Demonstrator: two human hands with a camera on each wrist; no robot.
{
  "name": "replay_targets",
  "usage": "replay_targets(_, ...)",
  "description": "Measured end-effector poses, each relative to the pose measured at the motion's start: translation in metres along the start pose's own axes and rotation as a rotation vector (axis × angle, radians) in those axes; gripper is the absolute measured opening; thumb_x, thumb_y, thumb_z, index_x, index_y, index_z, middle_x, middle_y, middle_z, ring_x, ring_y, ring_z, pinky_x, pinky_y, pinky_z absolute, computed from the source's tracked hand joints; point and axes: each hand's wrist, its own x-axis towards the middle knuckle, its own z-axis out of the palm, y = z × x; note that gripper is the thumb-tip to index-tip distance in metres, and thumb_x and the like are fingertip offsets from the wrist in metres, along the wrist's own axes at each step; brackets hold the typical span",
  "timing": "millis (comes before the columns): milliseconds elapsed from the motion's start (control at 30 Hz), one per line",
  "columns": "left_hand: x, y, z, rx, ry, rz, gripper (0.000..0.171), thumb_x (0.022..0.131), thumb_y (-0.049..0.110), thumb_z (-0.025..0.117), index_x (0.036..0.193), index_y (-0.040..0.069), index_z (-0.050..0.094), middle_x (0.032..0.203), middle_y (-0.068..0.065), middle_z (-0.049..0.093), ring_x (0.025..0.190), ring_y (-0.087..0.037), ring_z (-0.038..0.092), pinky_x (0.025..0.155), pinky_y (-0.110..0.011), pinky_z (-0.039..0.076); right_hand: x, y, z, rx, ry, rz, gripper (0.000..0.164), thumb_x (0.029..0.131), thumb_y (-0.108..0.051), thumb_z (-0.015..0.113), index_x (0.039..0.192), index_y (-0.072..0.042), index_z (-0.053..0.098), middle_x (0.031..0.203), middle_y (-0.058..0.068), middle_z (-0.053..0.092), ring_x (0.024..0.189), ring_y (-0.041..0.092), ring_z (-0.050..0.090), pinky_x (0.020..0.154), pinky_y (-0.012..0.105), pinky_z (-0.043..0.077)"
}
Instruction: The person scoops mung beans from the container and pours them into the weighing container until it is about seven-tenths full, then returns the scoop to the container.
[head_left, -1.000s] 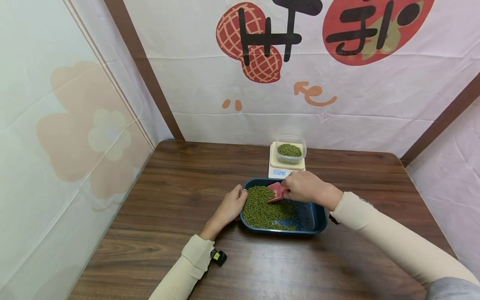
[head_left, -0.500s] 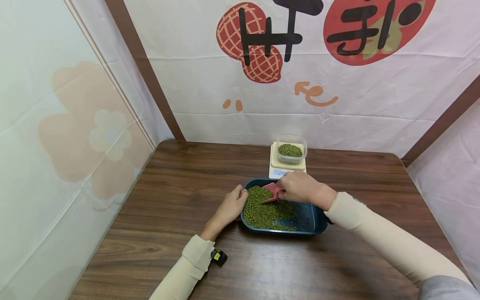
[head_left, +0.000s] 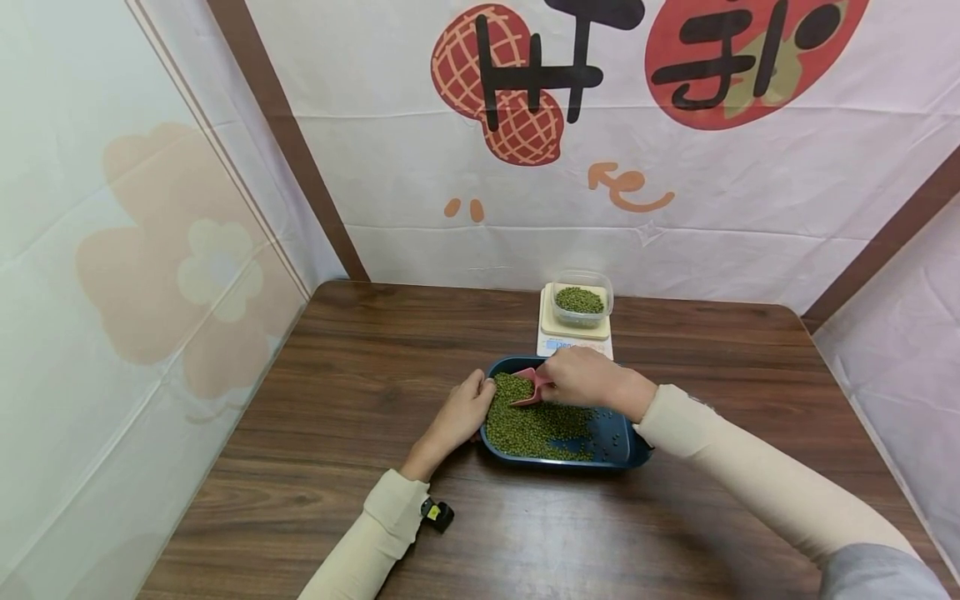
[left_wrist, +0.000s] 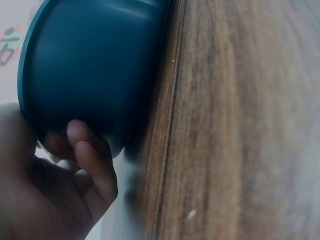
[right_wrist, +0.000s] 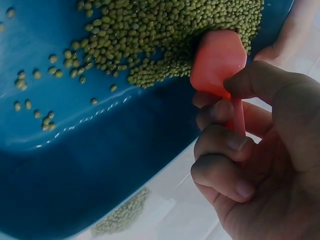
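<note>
Soft, even light filled the head view, washing out the pale left wall (head_left: 60, 350) and laying a milky glare on the near part of the desk (head_left: 551, 533), with a faint shadow beneath the right sleeve (head_left: 750, 467). Upright lines leaned outward, and figures on the scale display (head_left: 557, 344) blurred. The left wrist view ran dim, the left fingers (left_wrist: 97, 167) in shade and the wood grain smeared. In the bluish right wrist view, white glints edged the tray (right_wrist: 100, 165) against a hazy, washed-out background.
</note>
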Motion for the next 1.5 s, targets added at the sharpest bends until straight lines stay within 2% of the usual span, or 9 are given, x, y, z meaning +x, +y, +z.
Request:
replay_targets(167, 0.000, 0.001, 0.000, 0.003, 0.000, -0.004, 0.033, 0.106, 0.034, 0.031, 0.086, 0.010, 0.041, 0.065, -0.009, 0.045, 0.039, -0.020, 0.045, 0.036, -0.031, 0.044, 0.001, -0.004, 0.001, -0.004, 0.007, 0.005, 0.013, 0.087, -0.018, 0.064, 0.075, -0.022, 0.061, 0.060, -0.010, 0.052, 0.049, 0.007, 0.041, 0.045, 0.024, 0.035)
replay_targets(367, 0.001, 0.001, 0.001, 0.003, -0.006, -0.001, 0.033, 0.106, 0.035, 0.031, 0.086, 0.010, 0.041, 0.065, -0.009, 0.044, 0.039, -0.021, 0.045, 0.036, -0.032, 0.045, 0.000, -0.009, 0.001, -0.018, -0.051, 0.060, 0.017, 0.090, -0.021, 0.061, 0.074, -0.020, 0.054, 0.057, -0.006, 0.045, 0.048, 0.009, 0.037, 0.045, 0.024, 0.028)
replay_targets(600, 0.000, 0.000, 0.000, 0.006, -0.005, 0.000, 0.034, 0.106, 0.035, 0.031, 0.086, 0.010, 0.041, 0.065, -0.009, 0.044, 0.040, -0.021, 0.045, 0.036, -0.032, 0.045, -0.001, -0.012, 0.003, -0.025, -0.099, 0.082, 0.011, 0.093, -0.026, 0.059, 0.085, -0.020, 0.055, 0.058, -0.006, 0.045, 0.048, 0.009, 0.037, 0.047, 0.025, 0.030)
replay_targets(700, 0.000, 0.000, 0.000, 0.010, -0.003, -0.003, 0.034, 0.106, 0.035, 0.031, 0.086, 0.010, 0.041, 0.066, -0.009, 0.045, 0.040, -0.021, 0.046, 0.036, -0.032, 0.045, -0.001, -0.011, 0.005, -0.015, -0.110, 0.081, 0.011, 0.093, -0.026, 0.057, 0.085, -0.020, 0.054, 0.057, -0.006, 0.043, 0.048, 0.009, 0.036, 0.047, 0.025, 0.028)
replay_targets(967, 0.001, 0.000, 0.001, 0.020, 0.008, -0.024, 0.034, 0.105, 0.036, 0.032, 0.086, 0.010, 0.042, 0.067, -0.010, 0.047, 0.041, -0.022, 0.048, 0.036, -0.031, 0.045, 0.000, -0.007, 0.011, -0.028, -0.092, 0.057, 0.008, 0.092, -0.025, 0.054, 0.086, -0.021, 0.051, 0.059, -0.007, 0.042, 0.049, 0.008, 0.036, 0.048, 0.023, 0.028)
replay_targets(1167, 0.001, 0.001, 0.002, 0.025, 0.017, -0.033, 0.034, 0.105, 0.036, 0.032, 0.085, 0.011, 0.043, 0.065, -0.009, 0.047, 0.040, -0.021, 0.048, 0.035, -0.030, 0.045, -0.002, -0.006, 0.012, 0.003, -0.070, 0.016, 0.009, 0.093, -0.023, 0.054, 0.086, -0.020, 0.051, 0.060, -0.006, 0.042, 0.049, 0.008, 0.036, 0.049, 0.024, 0.027)
replay_targets(1500, -0.001, 0.003, 0.001, 0.015, 0.016, -0.019, 0.034, 0.105, 0.035, 0.032, 0.084, 0.010, 0.043, 0.065, -0.009, 0.046, 0.039, -0.021, 0.047, 0.034, -0.030, 0.045, -0.005, -0.004, 0.016, 0.038, -0.046, 0.011, 0.013, 0.095, -0.024, 0.053, 0.084, -0.020, 0.048, 0.060, -0.007, 0.037, 0.048, 0.008, 0.031, 0.047, 0.023, 0.024)
